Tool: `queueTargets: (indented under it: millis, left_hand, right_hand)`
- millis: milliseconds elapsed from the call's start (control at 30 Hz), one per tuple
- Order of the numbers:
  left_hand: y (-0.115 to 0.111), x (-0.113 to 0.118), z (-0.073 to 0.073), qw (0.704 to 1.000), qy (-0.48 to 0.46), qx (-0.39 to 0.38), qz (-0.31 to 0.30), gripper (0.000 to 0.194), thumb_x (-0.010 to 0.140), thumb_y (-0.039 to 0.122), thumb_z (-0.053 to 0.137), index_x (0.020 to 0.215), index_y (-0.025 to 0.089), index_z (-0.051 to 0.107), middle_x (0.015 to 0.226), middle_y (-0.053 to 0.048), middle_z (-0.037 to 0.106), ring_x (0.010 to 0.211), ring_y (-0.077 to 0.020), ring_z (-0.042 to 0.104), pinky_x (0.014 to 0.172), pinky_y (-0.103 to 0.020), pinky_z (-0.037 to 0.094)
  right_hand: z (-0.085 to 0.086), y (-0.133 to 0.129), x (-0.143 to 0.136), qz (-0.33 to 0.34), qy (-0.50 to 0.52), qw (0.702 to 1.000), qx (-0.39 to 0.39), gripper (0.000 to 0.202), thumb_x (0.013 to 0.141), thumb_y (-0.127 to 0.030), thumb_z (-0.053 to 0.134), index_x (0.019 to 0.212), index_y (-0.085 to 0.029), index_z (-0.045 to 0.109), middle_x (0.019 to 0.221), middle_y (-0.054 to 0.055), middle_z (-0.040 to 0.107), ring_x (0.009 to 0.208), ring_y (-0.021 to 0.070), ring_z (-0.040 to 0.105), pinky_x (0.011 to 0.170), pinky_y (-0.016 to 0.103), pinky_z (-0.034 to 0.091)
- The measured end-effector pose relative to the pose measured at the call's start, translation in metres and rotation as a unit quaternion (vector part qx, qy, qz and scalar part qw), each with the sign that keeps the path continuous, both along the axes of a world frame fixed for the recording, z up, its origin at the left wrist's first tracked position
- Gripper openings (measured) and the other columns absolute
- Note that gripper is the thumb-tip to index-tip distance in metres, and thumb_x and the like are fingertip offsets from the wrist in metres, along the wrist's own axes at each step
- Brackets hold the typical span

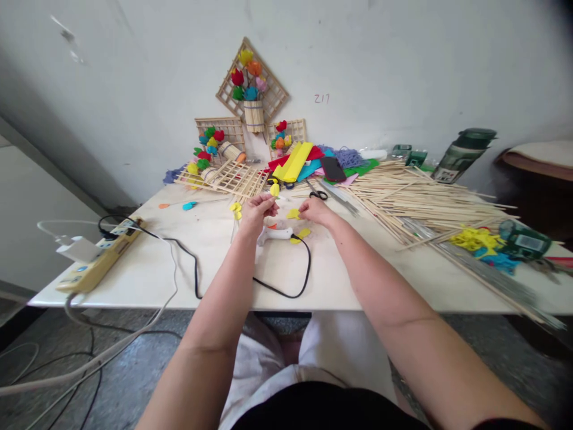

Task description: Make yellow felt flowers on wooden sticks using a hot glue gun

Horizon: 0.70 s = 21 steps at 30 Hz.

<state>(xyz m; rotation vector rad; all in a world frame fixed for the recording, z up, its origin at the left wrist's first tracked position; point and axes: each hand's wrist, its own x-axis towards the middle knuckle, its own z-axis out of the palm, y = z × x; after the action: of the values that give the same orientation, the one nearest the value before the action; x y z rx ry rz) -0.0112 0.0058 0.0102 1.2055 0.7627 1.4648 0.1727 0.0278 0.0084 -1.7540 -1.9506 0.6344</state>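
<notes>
With closed fingers, my left hand [258, 212] holds a small yellow flower [274, 190] upright, petals at the top. My right hand [317, 212], to its right, pinches a yellow petal [293, 214] just above the table. Below both hands lies a white glue gun [280, 233] with a black cord, an orange spot showing near its front. Loose yellow petals [301, 236] lie at the cord end of the gun. More yellow pieces [236, 209] rest left of my left hand, on a thin stick.
Bamboo sticks [403, 197] cover the right side. Black-handled scissors [319, 194], a phone [333, 169] and coloured sheets [293, 162] lie behind my hands. Lattice panels with flowers [253, 77] stand at the wall. A power strip [102, 254] with cables sits at left.
</notes>
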Motion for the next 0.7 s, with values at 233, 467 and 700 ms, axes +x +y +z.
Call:
queueTargets:
  millis: [233,467,700]
  left_hand:
    - [-0.001,0.001,0.000,1.000,0.000,0.001,0.002,0.026,0.059,0.032,0.077,0.068,0.014,0.062,0.054,-0.001,0.062,0.046,-0.0076,0.054,0.047,-0.020,0.042]
    - [-0.005,0.005,0.000,1.000,0.000,0.001,-0.007,0.026,0.058,0.032,0.078,0.068,0.014,0.063,0.054,-0.001,0.062,0.046,-0.0078,0.054,0.048,-0.020,0.043]
    - [-0.006,0.010,-0.002,1.000,0.010,-0.002,-0.024,0.025,0.061,0.032,0.077,0.070,0.014,0.063,0.055,-0.001,0.062,0.047,-0.0077,0.054,0.048,-0.020,0.043]
  right_hand:
    - [0.012,0.003,0.042,-0.200,-0.061,0.974,0.083,0.026,0.082,-0.025,0.055,0.097,-0.020,0.075,0.102,0.009,0.072,0.094,0.0225,0.066,0.076,0.027,0.048]
    - [-0.008,0.010,0.076,-0.305,-0.119,0.944,0.044,0.030,0.085,-0.027,0.053,0.105,-0.015,0.073,0.109,0.018,0.069,0.104,0.0298,0.064,0.083,0.036,0.049]
    - [-0.014,0.020,0.055,-0.243,-0.178,0.953,0.021,0.038,0.088,-0.034,0.050,0.113,-0.013,0.068,0.117,0.021,0.065,0.111,0.0296,0.061,0.087,0.037,0.046]
